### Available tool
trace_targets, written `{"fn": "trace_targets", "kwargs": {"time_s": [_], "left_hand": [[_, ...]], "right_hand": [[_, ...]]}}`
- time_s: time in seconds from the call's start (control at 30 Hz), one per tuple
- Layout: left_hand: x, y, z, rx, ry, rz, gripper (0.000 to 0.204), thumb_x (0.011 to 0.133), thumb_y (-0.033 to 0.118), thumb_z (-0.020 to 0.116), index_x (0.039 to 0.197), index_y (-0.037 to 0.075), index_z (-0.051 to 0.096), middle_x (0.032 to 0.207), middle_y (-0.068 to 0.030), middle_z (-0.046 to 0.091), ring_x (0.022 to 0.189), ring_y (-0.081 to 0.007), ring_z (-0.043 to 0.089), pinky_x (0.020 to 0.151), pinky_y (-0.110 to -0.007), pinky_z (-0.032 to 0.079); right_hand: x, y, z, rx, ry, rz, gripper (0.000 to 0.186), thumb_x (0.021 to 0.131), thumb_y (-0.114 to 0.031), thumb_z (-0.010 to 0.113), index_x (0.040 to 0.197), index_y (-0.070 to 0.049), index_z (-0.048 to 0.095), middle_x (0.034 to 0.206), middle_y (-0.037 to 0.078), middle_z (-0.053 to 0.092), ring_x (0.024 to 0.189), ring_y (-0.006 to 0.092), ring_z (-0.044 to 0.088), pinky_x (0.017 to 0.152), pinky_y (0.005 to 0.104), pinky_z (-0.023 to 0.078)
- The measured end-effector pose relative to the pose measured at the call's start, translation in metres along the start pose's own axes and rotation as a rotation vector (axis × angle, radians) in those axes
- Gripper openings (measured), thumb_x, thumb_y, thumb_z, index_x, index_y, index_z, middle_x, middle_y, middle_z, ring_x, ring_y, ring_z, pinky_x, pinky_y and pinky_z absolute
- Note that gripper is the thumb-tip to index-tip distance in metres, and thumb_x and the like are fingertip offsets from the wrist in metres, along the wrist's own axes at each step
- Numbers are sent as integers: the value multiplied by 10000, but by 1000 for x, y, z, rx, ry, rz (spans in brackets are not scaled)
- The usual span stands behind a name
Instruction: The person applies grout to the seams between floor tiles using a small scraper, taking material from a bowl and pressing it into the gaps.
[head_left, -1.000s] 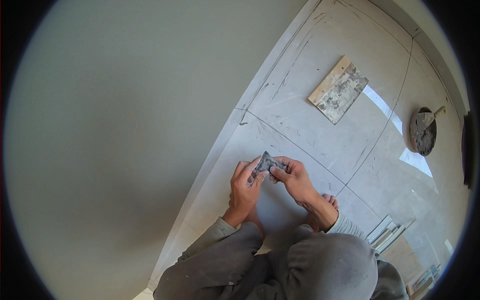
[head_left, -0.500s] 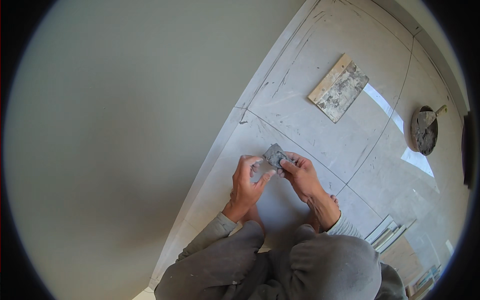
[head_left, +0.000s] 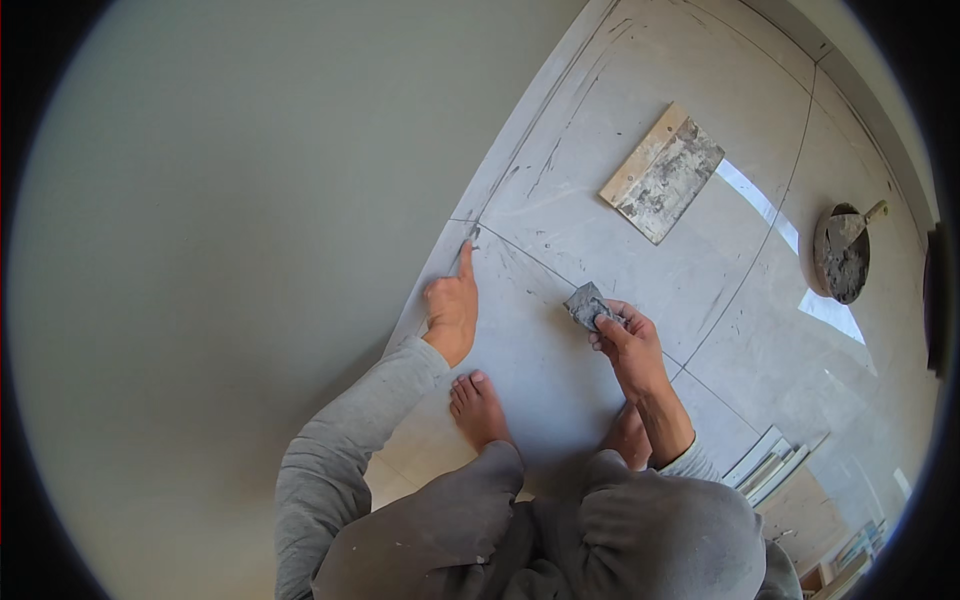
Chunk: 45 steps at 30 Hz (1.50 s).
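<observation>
My left hand (head_left: 453,305) reaches forward with its index finger stretched out and the other fingers curled, holding nothing. That fingertip is at a dark paste smear (head_left: 473,236) by the tile joint, close to the foot of the wall. Farther right, my right hand (head_left: 632,345) pinches a small, flat, squarish piece (head_left: 588,305) smeared with grey paste. The thumb lies on top of it and the fingers are underneath. What the piece is made of is hidden by the paste. It is held above the light tiled floor (head_left: 540,340).
A wide putty knife blade (head_left: 670,175) caked with paste lies ahead on the tiles. To the right stands a round dark bowl (head_left: 842,262) of grey paste with a trowel (head_left: 848,232) in it. Tile strips (head_left: 768,468) lie at lower right. A plain wall (head_left: 250,230) fills the left.
My left hand has left the pasty piece and moved forward and left to the floor by the wall, index finger extended. My right hand, still gripping the piece, has shifted slightly right.
</observation>
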<state>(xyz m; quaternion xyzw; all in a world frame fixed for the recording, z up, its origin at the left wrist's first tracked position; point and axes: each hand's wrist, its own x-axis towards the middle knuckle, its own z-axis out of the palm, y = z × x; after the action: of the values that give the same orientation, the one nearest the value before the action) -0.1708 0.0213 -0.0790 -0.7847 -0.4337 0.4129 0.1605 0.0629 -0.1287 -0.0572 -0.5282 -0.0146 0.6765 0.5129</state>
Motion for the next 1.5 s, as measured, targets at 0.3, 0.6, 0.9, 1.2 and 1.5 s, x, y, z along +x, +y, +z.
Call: {"fn": "trace_targets", "kwargs": {"time_s": [0.3, 0.6, 0.9, 1.2, 1.5], "left_hand": [[-38, -13, 43, -150, 160, 38, 787, 878, 151, 648, 1587, 7, 340, 781, -10, 720, 604, -158, 696, 486, -302, 495], [15, 2, -13, -150, 189, -60, 837, 879, 146, 648, 1628, 74, 282, 727, -17, 698, 564, -150, 674, 470, -319, 489], [-26, -7, 35, -3, 162, -63, 847, 892, 129, 627, 1634, 32, 228, 647, 20, 674, 539, -130, 637, 487, -325, 473], [-94, -28, 106, -383, -117, -44, 911, 913, 144, 608, 1646, 16, 82, 803, -76, 745, 673, -243, 710, 646, -421, 514], [-78, -38, 28, -569, 4, -14, 951, 876, 159, 630, 1649, 30, 91, 823, -116, 748, 697, -280, 714, 655, -433, 523]], "right_hand": [[-9, 0, -14, -5, -16, -1, 216, 995, -47, 607, 1200, 15, 634, 955, 40, 686, 755, 105, 609, 712, 252, 517], [-12, 7, -11, -6, -13, 9, 235, 1001, -69, 621, 1219, 14, 643, 942, 21, 685, 757, 90, 608, 715, 249, 516], [-18, -16, -25, 81, 46, -67, 202, 978, -66, 640, 1167, 3, 661, 914, 15, 683, 753, 90, 609, 710, 246, 520], [-37, -16, -49, 100, 85, -100, 198, 985, -33, 633, 1180, -1, 646, 954, 71, 704, 769, 148, 662, 727, 275, 562], [-47, -24, -76, 192, 197, -142, 229, 966, -27, 660, 1190, 8, 627, 968, 100, 709, 799, 170, 684, 712, 279, 571]]}}
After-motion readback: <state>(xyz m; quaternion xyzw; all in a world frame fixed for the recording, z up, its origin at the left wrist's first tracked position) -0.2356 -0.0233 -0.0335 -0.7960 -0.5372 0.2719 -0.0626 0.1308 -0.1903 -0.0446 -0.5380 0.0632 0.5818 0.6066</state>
